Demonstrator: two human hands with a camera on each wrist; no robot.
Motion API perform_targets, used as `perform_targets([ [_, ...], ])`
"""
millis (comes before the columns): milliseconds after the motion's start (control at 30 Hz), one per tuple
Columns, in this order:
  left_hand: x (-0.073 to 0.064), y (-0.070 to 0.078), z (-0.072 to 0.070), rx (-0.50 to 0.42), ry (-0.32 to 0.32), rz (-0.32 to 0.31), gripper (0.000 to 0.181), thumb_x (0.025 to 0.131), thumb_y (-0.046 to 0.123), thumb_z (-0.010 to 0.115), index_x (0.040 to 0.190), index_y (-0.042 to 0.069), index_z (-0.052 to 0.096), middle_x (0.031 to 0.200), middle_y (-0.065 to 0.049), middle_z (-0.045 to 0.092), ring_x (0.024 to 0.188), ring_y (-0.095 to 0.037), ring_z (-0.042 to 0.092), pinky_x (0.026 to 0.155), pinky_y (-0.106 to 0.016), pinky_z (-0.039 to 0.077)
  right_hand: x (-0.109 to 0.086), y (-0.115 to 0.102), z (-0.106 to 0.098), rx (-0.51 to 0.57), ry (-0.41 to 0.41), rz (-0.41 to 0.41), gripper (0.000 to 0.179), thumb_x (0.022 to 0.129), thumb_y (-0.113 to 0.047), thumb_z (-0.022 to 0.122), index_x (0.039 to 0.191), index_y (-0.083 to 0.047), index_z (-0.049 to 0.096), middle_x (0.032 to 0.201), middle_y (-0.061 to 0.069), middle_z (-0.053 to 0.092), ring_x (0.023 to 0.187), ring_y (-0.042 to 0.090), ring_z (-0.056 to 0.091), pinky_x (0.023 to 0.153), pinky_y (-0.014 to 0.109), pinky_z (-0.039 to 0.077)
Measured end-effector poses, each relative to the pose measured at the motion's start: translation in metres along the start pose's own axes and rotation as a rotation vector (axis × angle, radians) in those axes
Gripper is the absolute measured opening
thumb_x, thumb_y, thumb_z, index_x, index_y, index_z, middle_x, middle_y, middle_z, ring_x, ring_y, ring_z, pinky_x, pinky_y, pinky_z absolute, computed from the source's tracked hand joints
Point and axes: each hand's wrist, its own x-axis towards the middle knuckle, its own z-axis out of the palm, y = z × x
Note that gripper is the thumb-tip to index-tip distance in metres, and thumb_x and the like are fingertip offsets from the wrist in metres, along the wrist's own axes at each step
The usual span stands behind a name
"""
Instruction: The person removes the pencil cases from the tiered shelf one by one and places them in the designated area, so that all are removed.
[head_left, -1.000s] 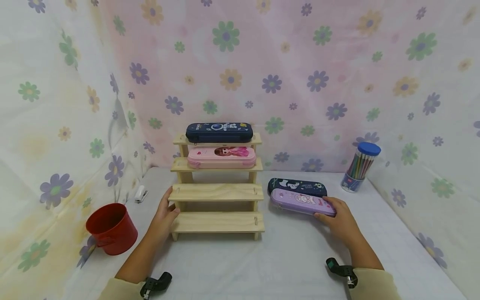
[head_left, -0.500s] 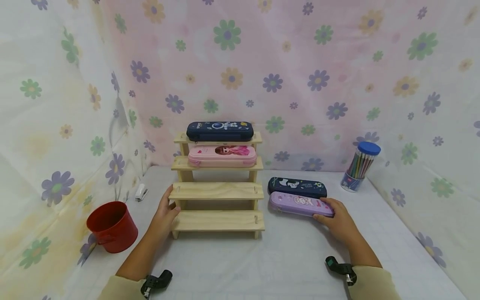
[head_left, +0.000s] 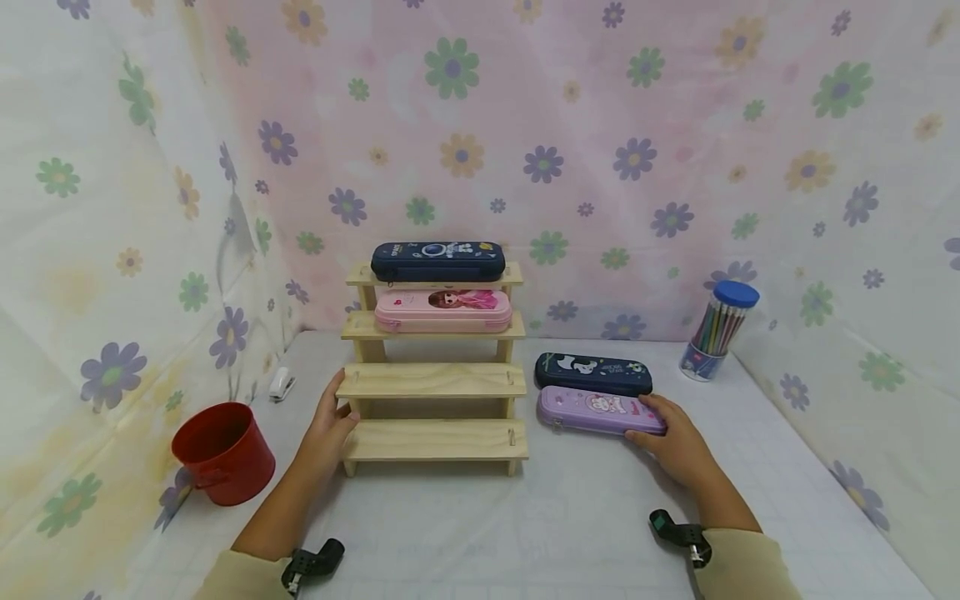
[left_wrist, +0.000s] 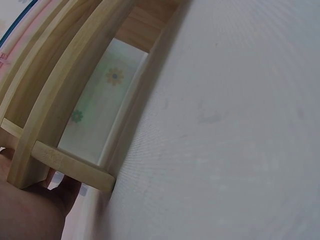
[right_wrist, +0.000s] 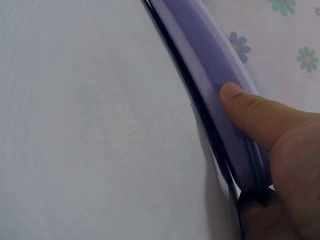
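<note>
The right hand (head_left: 675,437) pinches the right end of a purple pencil case (head_left: 592,409), its thumb pressed along the near side (the right wrist view shows this closely); the case lies on the right part of the tabletop (head_left: 480,533), its long side running roughly left to right and its printed face up; just behind it, close against its back edge, sits a dark navy pencil case (head_left: 592,373) with white cartoon figures; whether the two touch is hard to tell.

The left hand (head_left: 327,433) holds the left side of a four-step wooden rack (head_left: 431,437), some of its fingers hidden behind the wood; the top step carries a blue pencil case (head_left: 438,262) with a space print, and the step below it carries a pink pencil case (head_left: 442,312) with a doll-like figure; the two lower steps are bare wood.

To the left of the rack stands a red bucket (head_left: 251,467), with a small white item (head_left: 281,384) behind it; at the far right a clear tub of pencils (head_left: 716,333) with a blue lid stands near the floral backdrop (head_left: 517,108); both forearms come from beige sleeves (head_left: 746,567).
</note>
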Motion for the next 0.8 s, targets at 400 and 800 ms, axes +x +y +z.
perform_targets([
  [400,-0.003,0.004,-0.001,0.004,0.000,0.004,0.074,0.109,0.002,0.035,0.170,0.022,-0.003,0.177,-0.007,-0.007,0.159,-0.049,0.009,0.124,-0.065,0.015,0.004,-0.007,0.001,-0.012,-0.018,0.032,0.089,0.097,-0.040,0.073,0.167,-0.012,0.026,0.174,0.024,0.004,0.157,0.054,0.008,0.118,0.075,0.016],
  [800,-0.001,0.002,-0.001,-0.022,-0.018,0.021,0.075,0.110,0.001,0.036,0.170,0.023,-0.003,0.177,-0.008,-0.007,0.159,-0.050,0.008,0.124,-0.067,0.014,0.001,-0.013,-0.003,-0.018,-0.009,0.081,0.098,0.094,-0.045,0.075,0.167,-0.006,0.022,0.170,0.035,0.004,0.154,0.060,0.009,0.118,0.076,0.015],
])
